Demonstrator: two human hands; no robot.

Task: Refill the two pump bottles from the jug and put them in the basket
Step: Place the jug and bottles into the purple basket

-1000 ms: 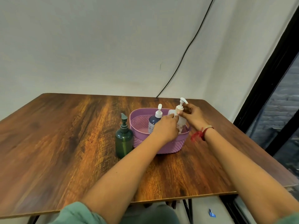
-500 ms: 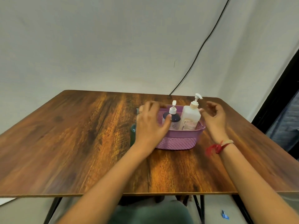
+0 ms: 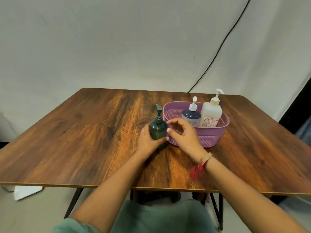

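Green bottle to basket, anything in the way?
Only the right hand, hovering at the near-left rim of the basket, beside the green bottle the left hand grips. The blue bottle and white bottle stand in its right half; the left half looks free.

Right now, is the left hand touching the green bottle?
Touching. The head view shows the left hand curled round the lower body of the green bottle, with no gap between them.

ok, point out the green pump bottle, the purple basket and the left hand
green pump bottle [image 3: 158, 129], head view, on its dark body
purple basket [image 3: 208, 139], head view, on its near outer wall
left hand [image 3: 147, 141], head view, back of the hand
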